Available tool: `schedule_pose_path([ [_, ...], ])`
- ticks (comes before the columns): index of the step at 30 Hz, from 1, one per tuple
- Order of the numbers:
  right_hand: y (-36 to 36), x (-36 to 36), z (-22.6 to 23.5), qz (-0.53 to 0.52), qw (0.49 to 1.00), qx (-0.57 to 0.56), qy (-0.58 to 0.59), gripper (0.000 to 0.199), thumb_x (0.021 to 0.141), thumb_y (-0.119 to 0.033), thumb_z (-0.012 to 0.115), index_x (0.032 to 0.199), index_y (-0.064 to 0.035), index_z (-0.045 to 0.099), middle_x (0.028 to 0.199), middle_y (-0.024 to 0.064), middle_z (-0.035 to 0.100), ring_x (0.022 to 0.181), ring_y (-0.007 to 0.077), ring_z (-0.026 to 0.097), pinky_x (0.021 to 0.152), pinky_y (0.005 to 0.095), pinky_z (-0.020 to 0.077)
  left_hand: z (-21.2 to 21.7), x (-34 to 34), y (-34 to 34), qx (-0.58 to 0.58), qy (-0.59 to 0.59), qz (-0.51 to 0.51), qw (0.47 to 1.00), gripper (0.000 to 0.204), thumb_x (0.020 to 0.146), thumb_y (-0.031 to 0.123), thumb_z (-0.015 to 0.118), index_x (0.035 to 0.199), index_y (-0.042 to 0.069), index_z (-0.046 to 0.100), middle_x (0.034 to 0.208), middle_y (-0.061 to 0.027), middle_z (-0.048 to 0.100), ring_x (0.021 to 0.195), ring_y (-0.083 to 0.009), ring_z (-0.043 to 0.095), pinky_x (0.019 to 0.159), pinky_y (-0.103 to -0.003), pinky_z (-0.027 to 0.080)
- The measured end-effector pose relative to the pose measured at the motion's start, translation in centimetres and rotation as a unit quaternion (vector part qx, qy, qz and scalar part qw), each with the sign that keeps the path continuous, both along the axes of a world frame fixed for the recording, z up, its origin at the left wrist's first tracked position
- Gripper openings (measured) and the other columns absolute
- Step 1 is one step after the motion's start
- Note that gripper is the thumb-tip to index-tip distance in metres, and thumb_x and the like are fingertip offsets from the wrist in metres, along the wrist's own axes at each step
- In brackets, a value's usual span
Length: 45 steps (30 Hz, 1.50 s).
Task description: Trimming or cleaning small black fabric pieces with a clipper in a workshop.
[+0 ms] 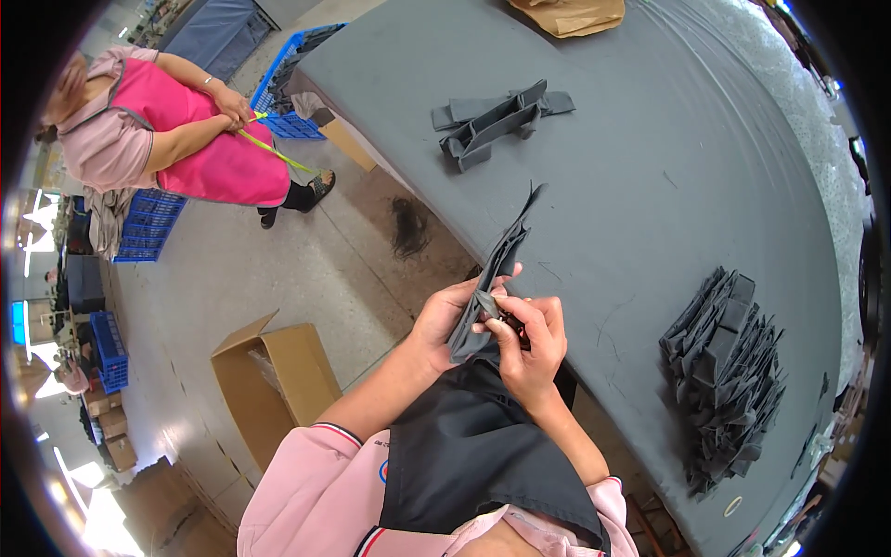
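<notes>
1. Grey cloth piece (492, 278) pinched at its lower end between both hands, upper end sticking up and away over the worktop (650, 186) edge.
2. Left hand (448, 316): grip closed round the piece from the left, thumb lying across the front.
3. Right hand (531, 339): fingers curled tight on a small dark tool (509, 323), tip pressed against the cloth; kind of tool too hidden to tell, perhaps snips.
4. Held just above a black apron (473, 455), close to the body, not resting on the worktop.
5. Outward to the right: a tall stack (729, 371) of like grey pieces, near the worktop's right rim, well apart from the hands.
6. Farther up the worktop: a few loose pieces (497, 121), spread flat, and beyond them a brown paper bag (568, 14).
7. Judged from the lay: one piece in hand mid-way; which heap is finished and which waits, impossible to tell.
8. On the floor to the left: an open carton (274, 381); farther off, blue crates (297, 84) and another person in a pink apron (218, 139), hands busy with a yellow-green tape (274, 151).
</notes>
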State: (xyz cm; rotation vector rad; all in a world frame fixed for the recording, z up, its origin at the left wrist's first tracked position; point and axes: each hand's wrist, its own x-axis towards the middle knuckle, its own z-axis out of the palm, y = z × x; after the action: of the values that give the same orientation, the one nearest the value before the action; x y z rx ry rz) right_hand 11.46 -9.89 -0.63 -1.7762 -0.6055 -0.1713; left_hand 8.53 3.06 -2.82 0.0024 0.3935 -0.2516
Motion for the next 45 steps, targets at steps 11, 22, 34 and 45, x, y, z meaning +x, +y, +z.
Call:
schedule_pose_path([
  [11, -0.4, 0.6, 0.1, -0.006, 0.992, -0.07, -0.104, 0.03, 0.069, 0.003, 0.07, 0.097, -0.0059, 0.065, 0.072, 0.0057, 0.053, 0.058, 0.0194, 0.054, 0.051, 0.0285, 0.0434, 0.0, 0.1, 0.0, -0.015, 0.005, -0.009, 1.0, 0.041, 0.094, 0.012, 0.037, 0.132, -0.004, 0.036, 0.086, -0.0078, 0.056, 0.06, -0.0154, 0.057, 0.047, -0.022, 0.05],
  [22, -0.5, 0.9, 0.7, 0.05, 0.912, 0.158, 0.375, 0.031, 0.081, 0.004, 0.062, 0.107, -0.0011, 0.045, 0.094, 0.0019, 0.051, 0.08, 0.0052, 0.052, 0.069, 0.0192, 0.045, 2.1, 0.2, -2.1, 0.425, 0.002, 0.085, 0.901, 0.029, 0.097, 0.022, 0.046, 0.117, 0.002, 0.049, 0.11, -0.0056, 0.058, 0.099, -0.0127, 0.056, 0.087, -0.028, 0.045],
  [34, -2.8, 1.0, 1.4, 0.025, 0.942, 0.056, 0.329, 0.021, 0.084, -0.006, 0.064, 0.102, -0.0007, 0.054, 0.088, 0.0041, 0.056, 0.07, 0.0086, 0.053, 0.063, 0.0228, 0.0456, 3.3, 1.4, -0.7, 0.287, -0.097, -0.04, 0.952, 0.057, 0.095, 0.034, 0.046, 0.136, -0.002, 0.032, 0.13, -0.0189, 0.047, 0.105, -0.0251, 0.057, 0.092, -0.04, 0.047],
  [45, -3.2, 3.7, 1.8, -0.051, 0.986, -0.156, -0.021, 0.026, 0.075, -0.001, 0.067, 0.1, -0.0059, 0.06, 0.084, 0.0072, 0.054, 0.058, 0.0182, 0.055, 0.048, 0.0297, 0.0434, 3.4, 0.3, -0.7, 0.351, -0.067, -0.083, 0.93, 0.042, 0.094, 0.034, 0.049, 0.115, -0.003, 0.052, 0.096, -0.0144, 0.062, 0.084, -0.0216, 0.063, 0.076, -0.032, 0.052],
])
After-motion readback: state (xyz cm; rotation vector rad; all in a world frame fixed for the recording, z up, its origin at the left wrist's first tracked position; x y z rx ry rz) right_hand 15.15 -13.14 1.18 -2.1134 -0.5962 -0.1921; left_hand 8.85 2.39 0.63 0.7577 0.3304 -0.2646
